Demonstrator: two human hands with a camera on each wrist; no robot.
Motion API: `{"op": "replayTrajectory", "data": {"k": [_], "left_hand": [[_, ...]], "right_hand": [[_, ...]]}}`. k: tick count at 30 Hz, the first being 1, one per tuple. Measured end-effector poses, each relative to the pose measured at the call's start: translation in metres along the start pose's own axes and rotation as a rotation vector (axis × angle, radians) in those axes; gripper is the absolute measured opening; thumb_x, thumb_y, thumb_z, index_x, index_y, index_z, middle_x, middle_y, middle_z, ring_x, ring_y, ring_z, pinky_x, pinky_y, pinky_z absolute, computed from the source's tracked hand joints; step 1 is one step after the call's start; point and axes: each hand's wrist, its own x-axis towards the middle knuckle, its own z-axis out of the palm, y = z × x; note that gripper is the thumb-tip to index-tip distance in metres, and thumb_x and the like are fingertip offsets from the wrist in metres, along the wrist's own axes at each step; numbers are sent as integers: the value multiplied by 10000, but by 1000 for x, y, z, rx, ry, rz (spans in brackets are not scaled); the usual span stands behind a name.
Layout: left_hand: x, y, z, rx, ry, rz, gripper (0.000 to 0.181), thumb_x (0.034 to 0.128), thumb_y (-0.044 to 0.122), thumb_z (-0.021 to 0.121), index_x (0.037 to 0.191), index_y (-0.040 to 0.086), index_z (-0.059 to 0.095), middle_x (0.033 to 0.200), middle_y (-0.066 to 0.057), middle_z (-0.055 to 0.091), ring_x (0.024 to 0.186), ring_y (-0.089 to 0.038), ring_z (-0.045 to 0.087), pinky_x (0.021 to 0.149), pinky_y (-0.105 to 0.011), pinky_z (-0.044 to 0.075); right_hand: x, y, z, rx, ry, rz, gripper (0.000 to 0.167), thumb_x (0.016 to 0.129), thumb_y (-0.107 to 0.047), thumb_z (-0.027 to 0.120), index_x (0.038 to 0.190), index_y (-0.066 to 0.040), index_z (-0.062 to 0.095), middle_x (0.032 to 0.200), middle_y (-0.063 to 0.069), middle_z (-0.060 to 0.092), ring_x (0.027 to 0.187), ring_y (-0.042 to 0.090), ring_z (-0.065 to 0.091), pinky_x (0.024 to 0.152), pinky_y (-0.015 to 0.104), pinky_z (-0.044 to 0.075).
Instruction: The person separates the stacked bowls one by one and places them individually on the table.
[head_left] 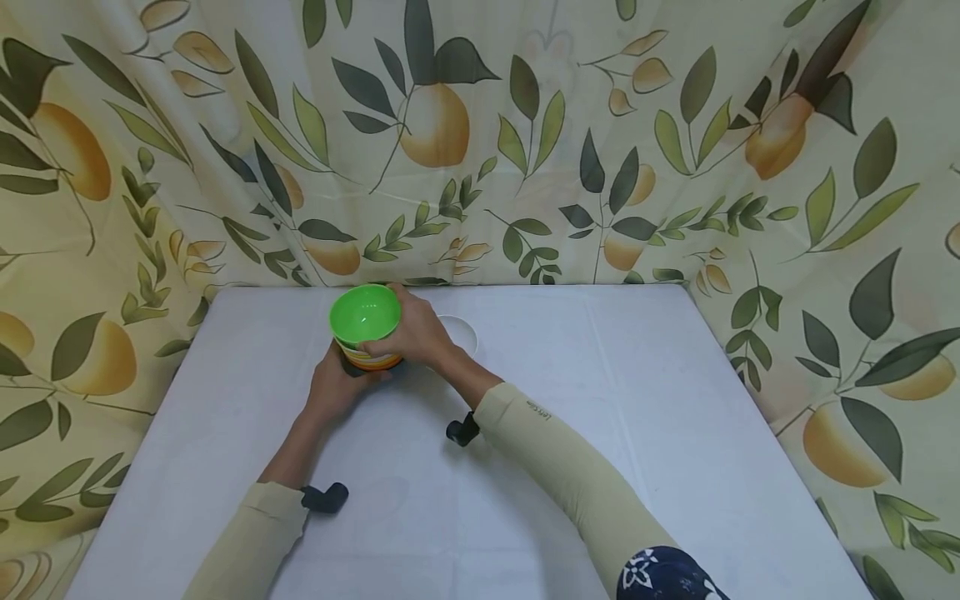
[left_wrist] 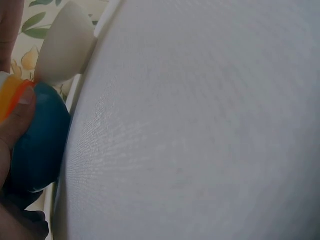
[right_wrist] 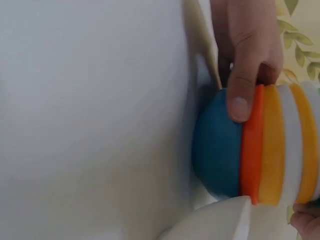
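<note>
White cloth spreads below left fingers and right fingers, both gripping stacked bowls.

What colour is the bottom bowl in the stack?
Dark teal blue. The bottom bowl shows best in the right wrist view.

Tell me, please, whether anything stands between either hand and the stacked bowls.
Nothing visible does: the left hand grips the stacked bowls low, the right hand near the top. The lone white bowl stands to one side, not between.
</note>
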Motion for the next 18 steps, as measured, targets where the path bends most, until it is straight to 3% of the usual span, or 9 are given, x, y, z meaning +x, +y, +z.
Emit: {"op": "replayTrajectory", "data": {"k": [9, 18], "left_hand": [[-2, 0, 0, -17, 0, -15, 1031, 828, 423, 914, 1588, 99, 298, 1483, -196, 521, 1392, -402, 477, 1143, -596, 388], [-1, 2, 0, -20, 4, -26, 1112, 819, 390, 931, 1638, 95, 238, 1541, -204, 476, 1444, -409, 423, 1191, -601, 328]], "right_hand": [[-1, -8, -15, 10, 16, -24, 875, 707, -387, 951, 1418, -99, 530, 1221, 17, 690, 1069, 149, 667, 862, 273, 567], [-16, -11, -42, 126, 79, -3, 950, 721, -317, 958, 1513, -86, 487, 1318, 57, 670, 1162, 195, 652, 935, 349, 574]]}}
